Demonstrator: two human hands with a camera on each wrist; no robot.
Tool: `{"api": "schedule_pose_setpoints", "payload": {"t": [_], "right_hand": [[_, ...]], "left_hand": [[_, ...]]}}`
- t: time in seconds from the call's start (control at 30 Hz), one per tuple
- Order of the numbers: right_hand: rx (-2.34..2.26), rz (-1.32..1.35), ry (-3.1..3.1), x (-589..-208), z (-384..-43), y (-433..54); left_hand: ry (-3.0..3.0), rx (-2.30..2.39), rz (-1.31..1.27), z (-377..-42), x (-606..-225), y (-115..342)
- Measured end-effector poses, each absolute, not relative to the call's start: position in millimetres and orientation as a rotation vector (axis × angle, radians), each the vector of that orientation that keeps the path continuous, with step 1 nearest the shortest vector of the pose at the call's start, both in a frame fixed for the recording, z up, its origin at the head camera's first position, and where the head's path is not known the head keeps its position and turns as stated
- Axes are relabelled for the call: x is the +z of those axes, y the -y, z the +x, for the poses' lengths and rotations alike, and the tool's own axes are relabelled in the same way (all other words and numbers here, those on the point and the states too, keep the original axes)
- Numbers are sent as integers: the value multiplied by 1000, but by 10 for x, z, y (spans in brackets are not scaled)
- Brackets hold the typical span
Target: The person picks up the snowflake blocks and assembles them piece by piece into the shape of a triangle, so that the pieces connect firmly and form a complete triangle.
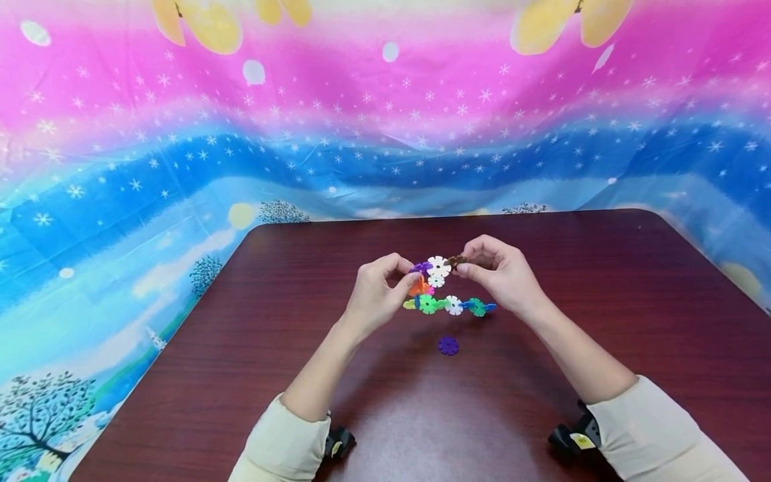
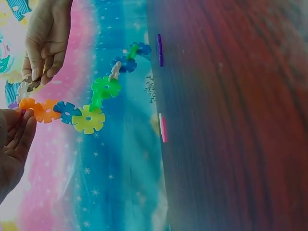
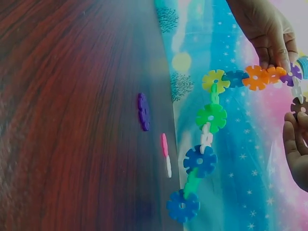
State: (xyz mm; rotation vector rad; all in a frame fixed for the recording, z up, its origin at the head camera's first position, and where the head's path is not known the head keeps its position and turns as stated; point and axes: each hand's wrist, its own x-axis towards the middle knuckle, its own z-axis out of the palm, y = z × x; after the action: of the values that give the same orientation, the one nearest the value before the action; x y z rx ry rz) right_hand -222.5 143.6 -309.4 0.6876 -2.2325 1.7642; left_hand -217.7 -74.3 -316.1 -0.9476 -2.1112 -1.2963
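Above the table (image 1: 211, 375), pinching the chain (image 3: 211, 113) near a purple link (image 3: 289, 78) with the left hand (image 1: 378, 289), a brown link (image 1: 456, 262) with the right hand (image 1: 504, 278), apparently to steady the white link (image 1: 439, 272) between, with a loose disc (image 1: 448, 346) nearer.

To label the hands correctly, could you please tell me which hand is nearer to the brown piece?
Right: the right hand pinches the brown piece. The left hand holds the chain farther left, beyond a white piece.

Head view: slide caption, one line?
Left grip holds the disc chain, right grip the brown disc; a purple disc lies loose on the table.
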Motion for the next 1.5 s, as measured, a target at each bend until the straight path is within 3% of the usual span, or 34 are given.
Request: {"api": "schedule_pose_setpoints", "payload": {"t": [0.43, 0.97, 1.5], "right_hand": [[1733, 649, 2455, -3126, -2249, -1477], [1043, 966, 3017, -3341, -2300, -1413], [592, 1030, 3262, -3527, -2276, -1230]], "left_hand": [[2080, -1341, -889, -2192, -3174, 803], [1984, -1258, -676, -2211, -3165, 828], [1939, -1251, -517, -2226, -3163, 855]]}}
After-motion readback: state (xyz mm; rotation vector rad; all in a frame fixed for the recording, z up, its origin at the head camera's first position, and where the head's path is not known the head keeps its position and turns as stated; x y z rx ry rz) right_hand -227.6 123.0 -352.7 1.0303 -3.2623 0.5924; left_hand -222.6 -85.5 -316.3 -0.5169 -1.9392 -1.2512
